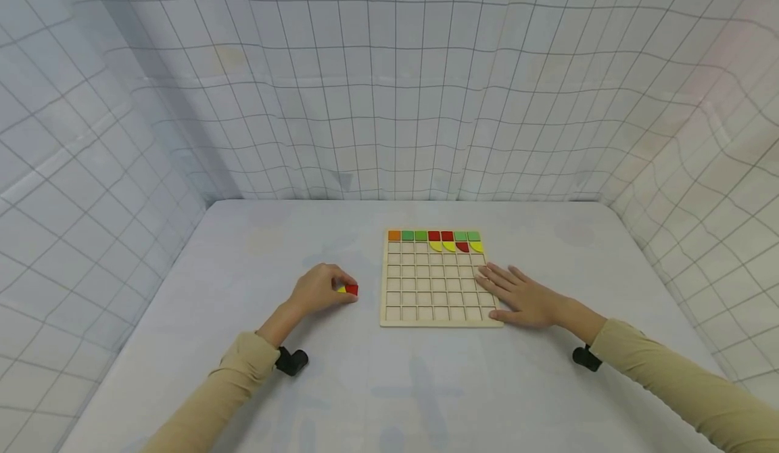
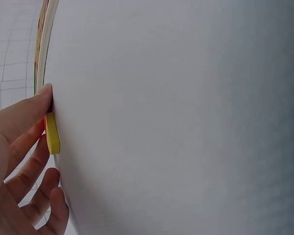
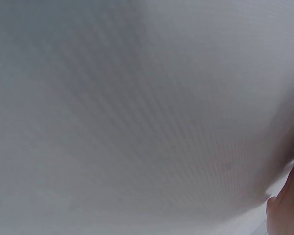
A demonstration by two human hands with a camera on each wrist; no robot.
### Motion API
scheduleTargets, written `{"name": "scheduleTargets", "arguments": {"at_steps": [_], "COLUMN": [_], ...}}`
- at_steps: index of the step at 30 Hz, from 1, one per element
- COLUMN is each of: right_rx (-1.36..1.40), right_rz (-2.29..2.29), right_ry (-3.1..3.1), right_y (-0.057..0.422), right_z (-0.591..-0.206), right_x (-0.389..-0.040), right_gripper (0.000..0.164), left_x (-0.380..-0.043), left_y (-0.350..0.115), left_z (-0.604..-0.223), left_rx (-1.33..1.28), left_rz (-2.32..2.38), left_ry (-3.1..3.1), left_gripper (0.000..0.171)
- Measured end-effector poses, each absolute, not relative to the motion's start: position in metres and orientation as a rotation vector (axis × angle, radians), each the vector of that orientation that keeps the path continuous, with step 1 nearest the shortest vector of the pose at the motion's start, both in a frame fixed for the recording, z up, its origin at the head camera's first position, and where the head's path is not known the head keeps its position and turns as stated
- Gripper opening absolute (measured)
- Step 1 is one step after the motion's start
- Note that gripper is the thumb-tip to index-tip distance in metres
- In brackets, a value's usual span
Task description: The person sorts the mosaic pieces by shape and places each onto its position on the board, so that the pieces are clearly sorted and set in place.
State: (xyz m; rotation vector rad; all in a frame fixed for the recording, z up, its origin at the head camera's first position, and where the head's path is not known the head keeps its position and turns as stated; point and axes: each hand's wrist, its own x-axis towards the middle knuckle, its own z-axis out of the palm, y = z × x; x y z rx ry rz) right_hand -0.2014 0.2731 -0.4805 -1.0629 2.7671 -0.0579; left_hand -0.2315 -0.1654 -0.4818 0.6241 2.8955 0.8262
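Note:
My left hand point(image 1: 319, 289) pinches a small red and yellow piece point(image 1: 351, 290) between thumb and fingers, just left of the board. In the left wrist view, the yellow part point(image 2: 53, 134) of this piece sticks out below the thumb, with a sliver of red beside it. A pale wooden grid board point(image 1: 409, 284) lies on the table. Along its far row sit orange, green and red squares point(image 1: 447, 235); below some are yellow and dark red rounded pieces point(image 1: 462, 247). My right hand point(image 1: 526, 302) lies flat with spread fingers, fingertips over the board's right edge.
The board stands on a white-covered table point(image 1: 420, 385). White curtains with a dark grid pattern point(image 1: 426, 101) hang behind it and along both sides. Black wrist devices show under the left sleeve point(image 1: 243, 365) and the right sleeve point(image 1: 657, 365).

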Motion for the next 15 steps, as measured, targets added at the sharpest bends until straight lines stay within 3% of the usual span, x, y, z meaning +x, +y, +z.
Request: {"name": "scheduleTargets", "arguments": {"at_steps": [15], "right_rx": [-1.085], "right_rz": [-0.080], "right_ry": [2.768], "right_y": [0.2745], "right_z": [-0.4830], "right_x": [-0.2034], "right_gripper": [0.073], "left_x": [-0.2274], "left_y": [-0.1596], "left_z": [-0.4794], "left_rx": [0.523], "left_rz": [0.775], "left_ry": [2.924], "left_gripper": [0.028]}}
